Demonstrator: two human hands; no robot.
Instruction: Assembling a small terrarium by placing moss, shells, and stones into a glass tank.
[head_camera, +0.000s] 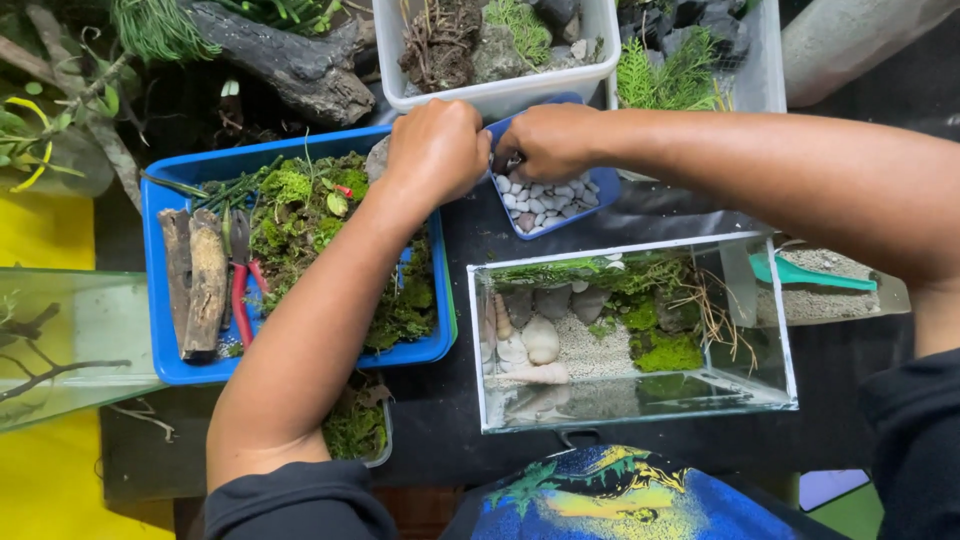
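My left hand (435, 150) and my right hand (548, 140) meet over a small blue tray (600, 190) filled with white and grey pebbles (545, 200). Both hands are curled with fingertips down among the pebbles; what the fingers hold is hidden. In front of me stands a small glass tank (780, 330) with sand, smooth stones (540, 340), shells and green moss (665, 350) inside.
A large blue tray (155, 300) at left carries moss, bark pieces and red-handled scissors (240, 290). White tubs (500, 95) of roots, rock and plants stand behind. Another glass tank (70, 340) sits far left. A teal scoop (810, 272) lies in sand at right.
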